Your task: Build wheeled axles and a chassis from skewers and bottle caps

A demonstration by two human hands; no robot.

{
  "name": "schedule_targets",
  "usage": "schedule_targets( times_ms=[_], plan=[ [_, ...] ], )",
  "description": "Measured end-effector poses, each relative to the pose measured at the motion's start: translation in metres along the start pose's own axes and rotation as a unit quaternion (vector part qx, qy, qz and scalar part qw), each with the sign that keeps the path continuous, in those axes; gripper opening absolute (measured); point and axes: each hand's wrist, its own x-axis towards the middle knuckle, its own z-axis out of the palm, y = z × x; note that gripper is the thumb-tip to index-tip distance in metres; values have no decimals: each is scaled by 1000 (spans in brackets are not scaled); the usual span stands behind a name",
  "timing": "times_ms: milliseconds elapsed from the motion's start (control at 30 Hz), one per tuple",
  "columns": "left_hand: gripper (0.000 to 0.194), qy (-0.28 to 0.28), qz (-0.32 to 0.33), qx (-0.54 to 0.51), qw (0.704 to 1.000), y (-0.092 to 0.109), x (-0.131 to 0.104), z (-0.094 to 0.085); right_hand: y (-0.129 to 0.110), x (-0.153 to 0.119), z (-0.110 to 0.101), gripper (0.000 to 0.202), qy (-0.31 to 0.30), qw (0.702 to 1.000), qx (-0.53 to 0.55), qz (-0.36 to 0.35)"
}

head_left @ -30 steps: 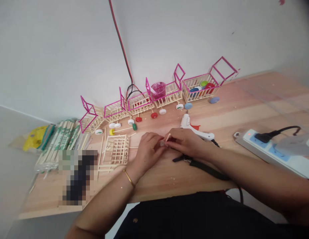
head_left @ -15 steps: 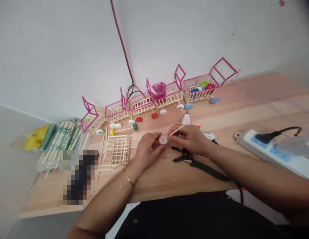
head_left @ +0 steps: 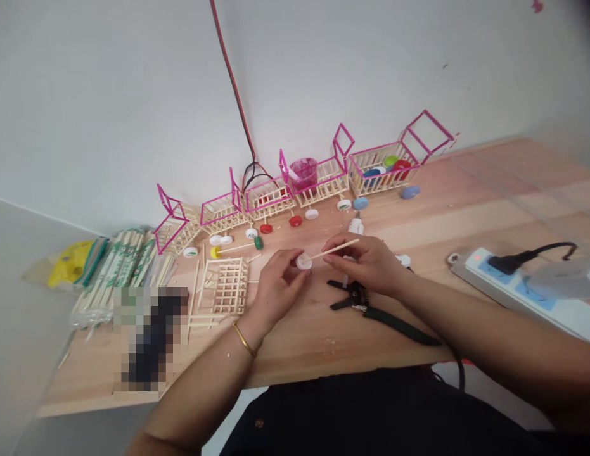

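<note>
Cap (head_left: 303,261) likely light, stiff, slippery; hold by rim. Left hand (head_left: 274,288) pinches it; right hand (head_left: 373,266) grips fragile-looking stick (head_left: 339,247).

Gold bangle (head_left: 244,339) on left wrist (head_left: 253,330), black clothing (head_left: 352,411)

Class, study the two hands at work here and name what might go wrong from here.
The stick may set crooked in the white cap, since only fingertips steady both.

The right hand is close above the glue gun; if hot, its nozzle might burn.
</note>
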Motion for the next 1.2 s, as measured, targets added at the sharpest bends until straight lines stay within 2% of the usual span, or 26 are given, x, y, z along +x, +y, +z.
schedule_targets(
  times_ms=[167,467,600,733,833,900,967,1067,1200],
  plan=[
    [28,28,3,7,1000,0,1,-2,0,0,-1,19,-12,995,75,61],
    [29,26,-10,8,1000,-9,0,-1,-1,0,-2,20,7,991,100,86],
    [31,37,-40,-83,995,-18,-1,2,0,2,-4,21,10,989,104,102],
    [35,46,-84,-208,973,-21,-1,6,4,2,-6,22,7,989,87,121],
    [36,69,-102,-273,954,-18,-1,6,6,2,-6,18,-26,998,8,65],
    [36,86,-107,-281,950,-14,0,4,5,0,-5,18,-66,996,-65,3],
    [34,90,-109,-273,951,-11,0,2,3,-2,-4,20,-109,988,-105,-30],
    [29,81,-102,-259,957,-9,0,0,-2,-5,-1,21,-157,984,-78,-9],
    [29,73,-97,-243,962,-10,-2,0,-5,-8,3,20,-204,976,29,72]
  ],
)
